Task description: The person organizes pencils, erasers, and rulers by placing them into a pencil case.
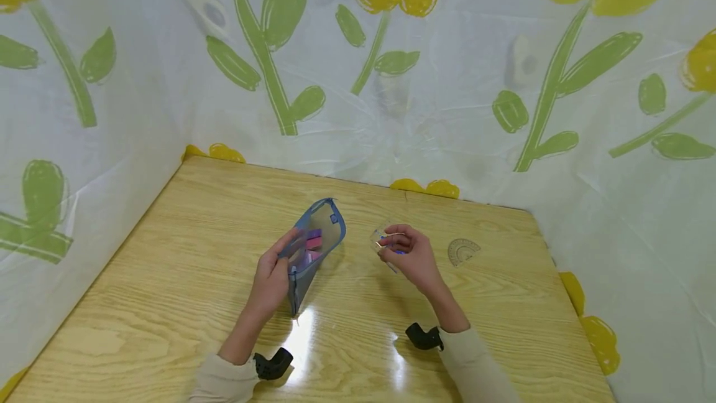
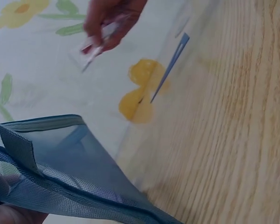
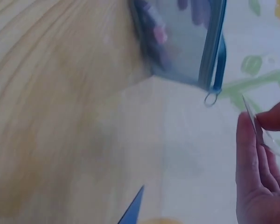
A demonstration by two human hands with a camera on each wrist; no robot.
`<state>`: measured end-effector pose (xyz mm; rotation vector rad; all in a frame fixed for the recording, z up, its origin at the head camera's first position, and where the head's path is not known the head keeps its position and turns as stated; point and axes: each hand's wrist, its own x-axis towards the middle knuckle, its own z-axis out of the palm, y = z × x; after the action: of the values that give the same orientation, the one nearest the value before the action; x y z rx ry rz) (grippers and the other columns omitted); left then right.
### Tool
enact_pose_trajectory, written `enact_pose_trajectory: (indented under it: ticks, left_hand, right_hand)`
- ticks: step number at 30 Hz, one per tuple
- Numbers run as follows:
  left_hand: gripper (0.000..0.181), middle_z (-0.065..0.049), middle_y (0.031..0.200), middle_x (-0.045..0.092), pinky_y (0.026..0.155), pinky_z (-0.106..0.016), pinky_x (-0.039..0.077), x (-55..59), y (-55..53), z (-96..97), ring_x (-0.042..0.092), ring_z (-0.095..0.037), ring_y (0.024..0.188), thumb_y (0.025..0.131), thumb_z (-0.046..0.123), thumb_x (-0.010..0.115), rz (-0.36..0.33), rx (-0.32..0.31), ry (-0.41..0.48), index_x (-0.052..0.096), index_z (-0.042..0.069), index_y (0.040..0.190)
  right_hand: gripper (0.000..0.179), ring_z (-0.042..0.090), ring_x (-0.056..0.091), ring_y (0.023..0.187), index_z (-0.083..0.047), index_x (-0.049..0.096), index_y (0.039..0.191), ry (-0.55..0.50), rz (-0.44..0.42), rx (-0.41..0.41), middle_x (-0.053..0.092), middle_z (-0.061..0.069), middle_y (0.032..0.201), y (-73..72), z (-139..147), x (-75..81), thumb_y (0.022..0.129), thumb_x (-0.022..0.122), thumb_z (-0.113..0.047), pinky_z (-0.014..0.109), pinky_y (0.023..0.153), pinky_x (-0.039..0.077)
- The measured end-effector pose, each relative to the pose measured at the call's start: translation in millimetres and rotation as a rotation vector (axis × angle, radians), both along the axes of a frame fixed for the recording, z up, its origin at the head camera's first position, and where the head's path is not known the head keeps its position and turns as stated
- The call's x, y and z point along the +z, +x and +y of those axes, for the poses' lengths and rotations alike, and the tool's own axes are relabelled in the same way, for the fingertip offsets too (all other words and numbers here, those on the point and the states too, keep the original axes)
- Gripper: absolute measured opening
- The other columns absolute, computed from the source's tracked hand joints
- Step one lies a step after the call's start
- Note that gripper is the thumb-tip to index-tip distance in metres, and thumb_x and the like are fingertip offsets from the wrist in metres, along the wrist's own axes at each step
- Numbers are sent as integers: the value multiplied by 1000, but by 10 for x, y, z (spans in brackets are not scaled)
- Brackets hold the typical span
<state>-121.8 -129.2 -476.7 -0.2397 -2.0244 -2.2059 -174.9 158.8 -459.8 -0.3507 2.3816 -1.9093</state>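
My left hand grips the near side of a blue mesh zip pouch, thumb and fingers on its wall. The pouch's mouth gapes, and pink and purple items show inside it. To the right of the pouch, my right hand pinches a thin, clear, flat plastic piece between thumb and fingers, held above the table. Its full outline is partly hidden by the fingers. A blue set square with a slot lies on the table below that hand, mostly covered by it in the head view.
A clear protractor lies on the wooden table to the right of my right hand. White flower-printed sheeting stands along the table's back, left and right edges. A small ring hangs from the pouch's zip end.
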Motion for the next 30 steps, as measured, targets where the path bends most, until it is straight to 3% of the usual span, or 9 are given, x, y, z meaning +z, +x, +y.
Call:
enact_pose_trajectory:
  ticks: [6, 13, 19, 24, 30]
  left_hand:
    - [57, -32, 154, 39, 109, -38, 45, -15, 36, 28, 41, -48, 141, 97, -13, 19, -12, 29, 25, 32, -14, 152]
    - [57, -26, 158, 37, 111, -42, 44, -14, 60, 9, 42, -43, 142, 99, -9, 20, -70, 80, 34, 30, -9, 155]
    - [59, -29, 158, 33, 111, -39, 46, -3, 78, 17, 41, -47, 142, 97, -11, 19, -80, 88, 66, 28, -10, 155]
    - [59, -31, 160, 29, 112, -44, 43, 5, 87, 21, 39, -48, 143, 97, -12, 19, -55, 77, 37, 27, -12, 155]
    - [59, -32, 158, 31, 112, -48, 42, 5, 89, 6, 40, -48, 142, 97, -12, 19, -35, 70, 7, 26, -12, 155]
  right_hand:
    - [33, 14, 71, 81, 0, 64, 116, -48, 65, -84, 74, 21, 100, -90, -325, 148, 86, 76, 0, 26, 72, 60]
    - [31, 20, 72, 82, 5, 63, 115, -63, 92, -129, 72, 27, 100, -177, -749, 260, 86, 72, 7, 22, 69, 59]
    - [27, 43, 70, 88, 9, 63, 112, -63, 150, -142, 70, 31, 98, -50, -1043, 483, 86, 67, 10, 19, 67, 56]
    - [25, 46, 69, 89, 10, 63, 111, -73, 185, -142, 69, 30, 97, -1, -1198, 555, 86, 66, 10, 20, 69, 57]
    - [26, 47, 67, 95, 11, 62, 114, -82, 149, -121, 69, 32, 102, -4, -1269, 542, 89, 66, 8, 16, 72, 55]
